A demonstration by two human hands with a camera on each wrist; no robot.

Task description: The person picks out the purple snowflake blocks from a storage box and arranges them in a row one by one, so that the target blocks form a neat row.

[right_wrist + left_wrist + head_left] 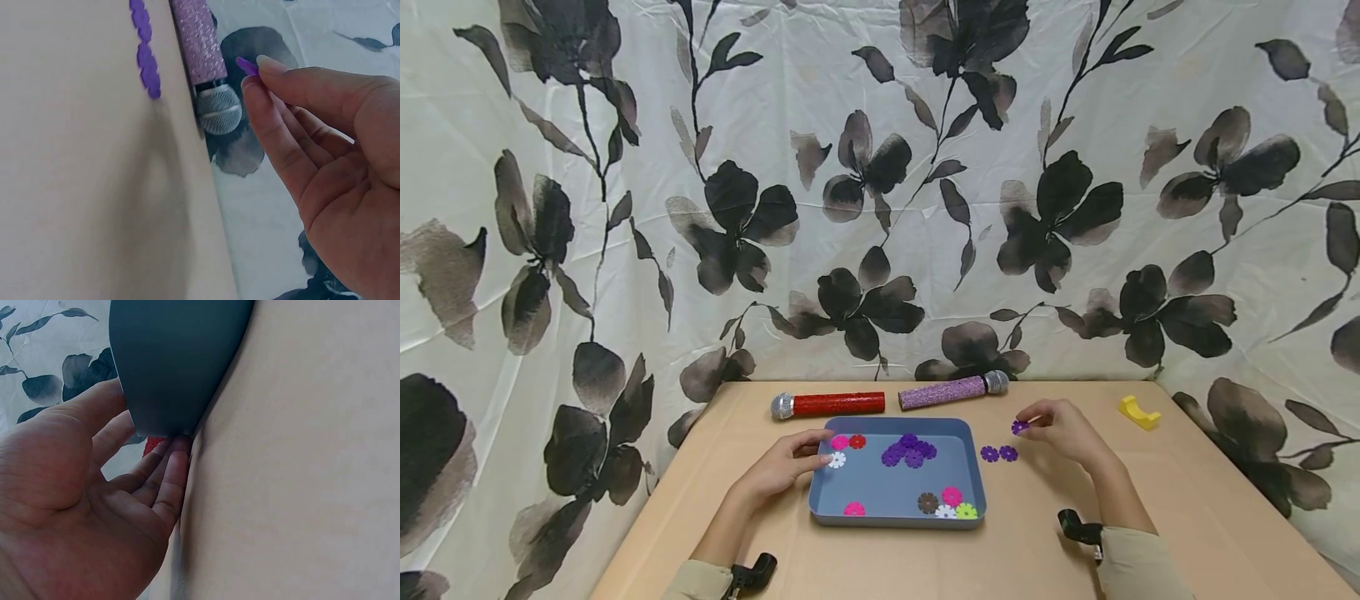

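My left hand [782, 462] grips the left side of a blue-grey tray [895, 522], thumb over the rim and fingers against the outer wall [181, 369]. Inside lie a pile of purple flower-shaped discs [908, 450], a red one [857, 442], a white one [837, 459] and several pink, brown and lime ones. To the right of the tray, my right hand [1063, 429] pinches a purple flower disc [246, 65] between thumb and forefinger, held above the table. Two joined-looking purple discs [999, 454] lie on the table just left of that hand.
Behind the tray lie a red toy microphone [838, 403] and a lilac glitter microphone [943, 392]. A yellow curved block [1139, 412] sits at the far right of the wooden table [1037, 550]. A floral cloth [925, 208] hangs behind the table's back edge.
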